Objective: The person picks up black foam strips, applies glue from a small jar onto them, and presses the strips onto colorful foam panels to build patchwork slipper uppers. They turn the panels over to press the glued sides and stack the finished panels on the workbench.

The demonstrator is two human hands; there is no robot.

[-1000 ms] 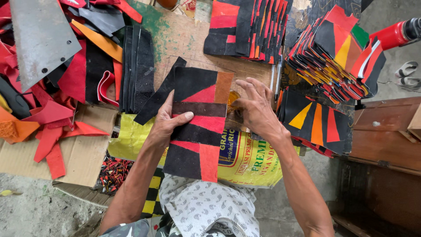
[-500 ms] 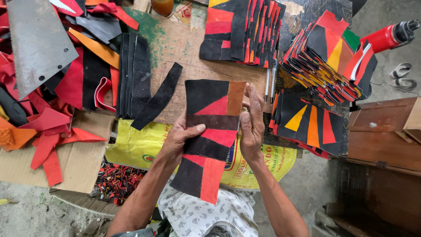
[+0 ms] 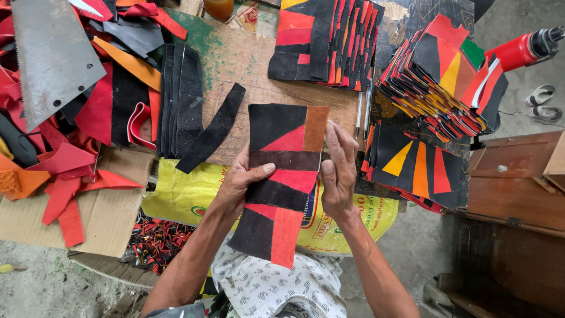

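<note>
A long patchwork panel (image 3: 281,176) of black, red and brown leather pieces lies lengthwise in front of me, reaching from the wooden board (image 3: 247,65) down over my lap. My left hand (image 3: 241,179) grips its left edge, thumb laid across a black band. My right hand (image 3: 337,171) presses flat along its right edge, fingers pointing up toward the brown corner piece.
Stacks of finished patchwork panels (image 3: 329,41) lie at the top and at the right (image 3: 441,76). A loose black strip (image 3: 213,129) and black strips (image 3: 179,100) lie left of the panel. Red and orange scraps (image 3: 65,171), a saw blade (image 3: 50,56), a yellow sack (image 3: 182,197), a red bottle (image 3: 521,50).
Both hands lifted the panel off the sack and drew it together toward me, and they now hold it by its two long edges. The view also shifted slightly.
</note>
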